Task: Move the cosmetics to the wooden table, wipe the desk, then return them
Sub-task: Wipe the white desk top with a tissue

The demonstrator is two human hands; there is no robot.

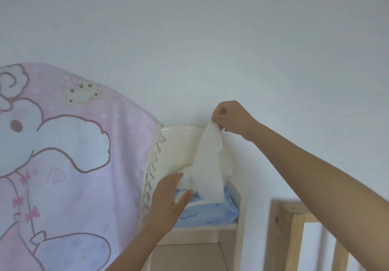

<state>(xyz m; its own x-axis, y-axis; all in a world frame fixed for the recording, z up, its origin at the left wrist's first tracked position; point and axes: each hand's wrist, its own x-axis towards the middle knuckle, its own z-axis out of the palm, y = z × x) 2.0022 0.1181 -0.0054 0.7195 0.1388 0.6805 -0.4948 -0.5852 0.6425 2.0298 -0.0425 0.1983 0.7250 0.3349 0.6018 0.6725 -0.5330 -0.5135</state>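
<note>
A pink cartoon-print cloth (63, 155) drapes over the left of the cream shelf unit (210, 231) in front of you. On its top shelf lies a blue wipes pack (210, 214). Your left hand (170, 201) presses flat on the pack, fingers spread open. Your right hand (229, 116) is raised above it, fingers pinched closed on the top of a white wipe (208, 165) that stretches down to the pack's opening.

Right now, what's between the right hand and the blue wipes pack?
Head view: only the white wipe, pinched by the right hand, stretching down to the blue wipes pack.
</note>
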